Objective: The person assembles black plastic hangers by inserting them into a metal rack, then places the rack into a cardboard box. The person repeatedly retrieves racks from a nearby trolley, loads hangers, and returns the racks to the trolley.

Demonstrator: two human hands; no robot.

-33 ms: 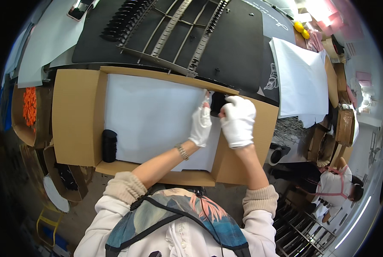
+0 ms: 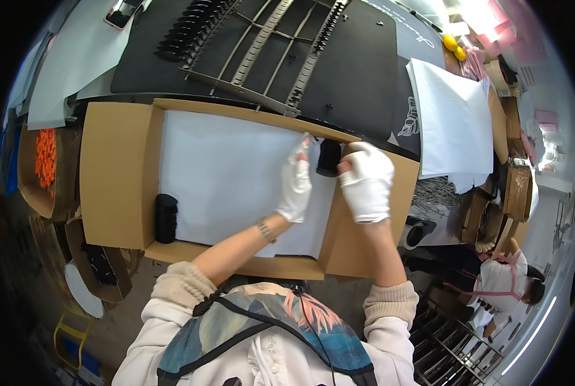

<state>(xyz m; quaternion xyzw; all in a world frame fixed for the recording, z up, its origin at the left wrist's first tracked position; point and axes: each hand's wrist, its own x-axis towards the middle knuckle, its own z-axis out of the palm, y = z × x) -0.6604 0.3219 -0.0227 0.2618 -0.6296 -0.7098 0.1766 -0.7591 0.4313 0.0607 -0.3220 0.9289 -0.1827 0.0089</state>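
Note:
A shallow cardboard box [image 2: 119, 174] lies before me, lined with a white sheet [image 2: 229, 174]. In its far right corner rests a black cylindrical piece [image 2: 328, 157]; a similar ridged black piece [image 2: 166, 219] occupies the near left corner. My left hand [image 2: 296, 186], in a white glove with some fingertips bare, is stretched out over the sheet beside the far right piece, fingers straight. My right hand [image 2: 368, 183], also gloved, is closed just right of that piece by the box's right wall. Its curled fingers hide whatever they may hold.
Beyond the box, a metal rack [image 2: 258, 58] with a row of black discs [image 2: 188, 35] sits on a black mat [image 2: 358, 77]. White sheets [image 2: 451, 119] lie at right. At left stands a carton of orange pieces [image 2: 45, 164]. Another person [image 2: 503, 276] works at lower right.
My right hand has shifted right, away from the black piece in the far right corner, uncovering more of it. My left hand has moved slightly left.

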